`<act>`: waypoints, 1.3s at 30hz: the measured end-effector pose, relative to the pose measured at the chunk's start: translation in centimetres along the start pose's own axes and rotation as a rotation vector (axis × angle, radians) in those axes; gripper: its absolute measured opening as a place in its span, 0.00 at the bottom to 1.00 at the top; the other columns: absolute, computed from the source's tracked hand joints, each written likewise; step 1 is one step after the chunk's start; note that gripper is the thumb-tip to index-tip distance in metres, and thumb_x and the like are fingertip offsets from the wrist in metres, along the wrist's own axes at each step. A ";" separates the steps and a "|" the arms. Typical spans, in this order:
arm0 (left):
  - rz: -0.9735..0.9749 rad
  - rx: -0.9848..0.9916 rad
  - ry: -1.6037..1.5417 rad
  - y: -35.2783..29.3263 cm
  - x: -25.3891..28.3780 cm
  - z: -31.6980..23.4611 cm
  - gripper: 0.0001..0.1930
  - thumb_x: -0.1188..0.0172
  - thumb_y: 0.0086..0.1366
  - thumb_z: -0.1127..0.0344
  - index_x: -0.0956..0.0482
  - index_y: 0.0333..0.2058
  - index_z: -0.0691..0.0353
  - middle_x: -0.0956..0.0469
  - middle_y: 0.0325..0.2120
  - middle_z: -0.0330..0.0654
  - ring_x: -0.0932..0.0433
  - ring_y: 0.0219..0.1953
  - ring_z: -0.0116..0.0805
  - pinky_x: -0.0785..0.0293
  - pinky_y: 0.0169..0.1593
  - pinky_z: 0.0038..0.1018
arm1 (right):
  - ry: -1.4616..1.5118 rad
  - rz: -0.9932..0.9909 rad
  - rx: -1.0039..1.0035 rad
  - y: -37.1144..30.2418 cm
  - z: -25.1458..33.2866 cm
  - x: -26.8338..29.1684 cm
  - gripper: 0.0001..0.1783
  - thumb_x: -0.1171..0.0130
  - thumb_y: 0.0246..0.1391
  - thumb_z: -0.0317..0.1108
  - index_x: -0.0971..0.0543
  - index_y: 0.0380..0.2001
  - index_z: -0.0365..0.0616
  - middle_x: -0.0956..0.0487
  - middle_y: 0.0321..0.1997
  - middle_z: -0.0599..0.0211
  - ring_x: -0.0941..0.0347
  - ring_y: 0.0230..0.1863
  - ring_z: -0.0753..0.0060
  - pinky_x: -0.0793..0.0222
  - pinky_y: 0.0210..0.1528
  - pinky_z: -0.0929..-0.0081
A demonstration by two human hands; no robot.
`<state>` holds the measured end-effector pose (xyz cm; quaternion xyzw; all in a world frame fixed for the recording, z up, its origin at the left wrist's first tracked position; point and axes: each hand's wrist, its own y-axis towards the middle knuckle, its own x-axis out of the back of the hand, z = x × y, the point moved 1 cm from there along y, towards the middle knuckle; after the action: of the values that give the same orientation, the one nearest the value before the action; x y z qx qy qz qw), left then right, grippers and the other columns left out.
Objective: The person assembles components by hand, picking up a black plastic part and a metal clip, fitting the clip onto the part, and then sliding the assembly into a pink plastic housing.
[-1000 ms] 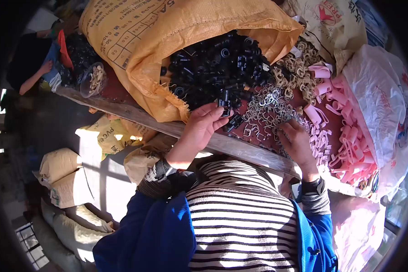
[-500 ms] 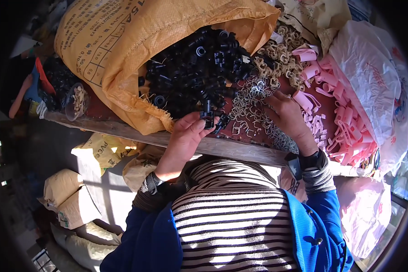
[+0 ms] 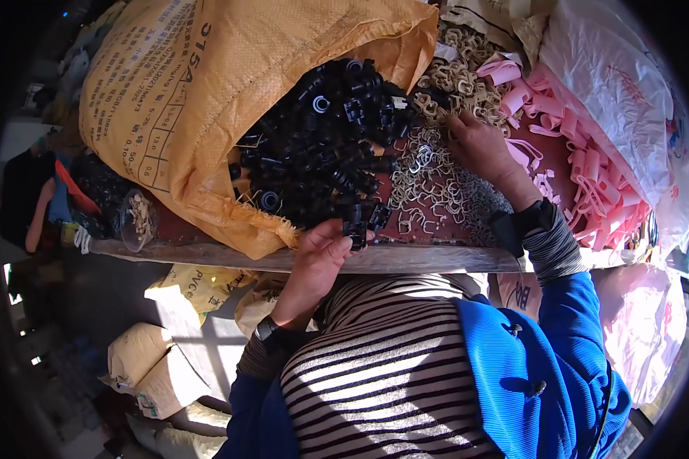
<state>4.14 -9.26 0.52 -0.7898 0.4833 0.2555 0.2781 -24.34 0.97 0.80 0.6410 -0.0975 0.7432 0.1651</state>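
My left hand (image 3: 319, 260) pinches a black plastic pipe fitting (image 3: 354, 234) just above the table's front edge. Right beside it, a heap of similar black fittings (image 3: 310, 164) spills from the mouth of an orange woven sack (image 3: 168, 99). My right hand (image 3: 485, 155) reaches over the table with bent fingers. Its fingertips touch the near side of a pile of tan plastic clips (image 3: 467, 73), and whatever is between them is hidden. Small bent metal wire clips (image 3: 417, 195) lie loose between the black heap and my right wrist.
Pink plastic pieces (image 3: 589, 172) lie on the right against a white plastic bag (image 3: 597, 69). A heap of small grey metal bits (image 3: 486, 203) is under my right forearm. A clear tub (image 3: 139, 222) stands at the left edge. Filled sacks (image 3: 157, 367) sit on the floor at left.
My right hand has moved away from the metal wire clips, farther back to the tan clips. My left hand still holds the black fitting, and the view has shifted slightly.
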 end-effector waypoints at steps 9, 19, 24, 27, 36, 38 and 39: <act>-0.079 0.001 0.062 -1.7 -0.4 -0.7 0.11 0.51 0.57 0.71 0.31 0.40 0.65 0.27 0.35 0.42 0.29 0.36 0.27 0.33 0.40 0.20 | 0.179 -0.133 0.163 2.4 3.6 3.4 0.16 0.47 0.39 0.32 0.30 0.36 0.45 0.32 0.32 0.60 0.31 0.30 0.55 0.34 0.29 0.64; -0.159 0.018 0.088 -3.6 -1.2 -0.6 0.11 0.51 0.58 0.70 0.32 0.40 0.66 0.28 0.33 0.39 0.29 0.34 0.26 0.32 0.41 0.20 | 0.159 -0.109 0.225 4.6 6.0 1.4 0.21 0.47 0.36 0.30 0.33 0.40 0.48 0.33 0.37 0.58 0.31 0.31 0.52 0.33 0.30 0.63; -0.181 0.019 0.056 -3.1 -1.2 0.2 0.11 0.49 0.57 0.69 0.31 0.39 0.65 0.28 0.32 0.36 0.29 0.33 0.24 0.32 0.40 0.18 | 0.121 -0.178 0.295 4.5 5.8 0.9 0.20 0.48 0.37 0.30 0.33 0.40 0.47 0.33 0.35 0.59 0.30 0.28 0.53 0.32 0.27 0.63; -0.179 0.040 0.056 -2.8 -2.0 0.1 0.11 0.52 0.58 0.70 0.32 0.39 0.66 0.28 0.34 0.41 0.29 0.35 0.27 0.32 0.41 0.20 | 0.139 -0.158 0.301 4.2 5.5 0.7 0.20 0.48 0.37 0.30 0.34 0.40 0.47 0.32 0.35 0.58 0.30 0.28 0.53 0.32 0.27 0.63; -0.108 0.083 0.042 0.6 -3.6 0.6 0.11 0.53 0.58 0.71 0.32 0.40 0.66 0.27 0.34 0.43 0.28 0.36 0.28 0.31 0.40 0.21 | 0.225 -0.017 0.368 4.0 3.9 2.0 0.21 0.46 0.38 0.34 0.34 0.39 0.46 0.31 0.36 0.58 0.29 0.30 0.55 0.32 0.28 0.63; -0.091 0.096 0.037 1.7 -3.9 1.1 0.11 0.51 0.58 0.69 0.31 0.39 0.65 0.27 0.34 0.40 0.28 0.35 0.26 0.31 0.39 0.20 | 0.217 0.005 0.397 3.6 3.5 2.7 0.21 0.45 0.37 0.35 0.34 0.39 0.46 0.31 0.35 0.59 0.29 0.30 0.55 0.32 0.28 0.64; -0.068 0.115 0.036 2.3 -4.0 1.4 0.11 0.50 0.57 0.68 0.31 0.39 0.64 0.28 0.33 0.38 0.29 0.34 0.25 0.31 0.38 0.19 | 0.209 0.024 0.417 3.3 3.2 3.1 0.20 0.45 0.37 0.35 0.34 0.38 0.46 0.31 0.35 0.59 0.29 0.30 0.55 0.32 0.27 0.64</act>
<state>0.25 -6.70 1.72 -0.7928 0.4753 0.2033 0.3228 -23.00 -2.84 4.57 0.5796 0.0682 0.8115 0.0296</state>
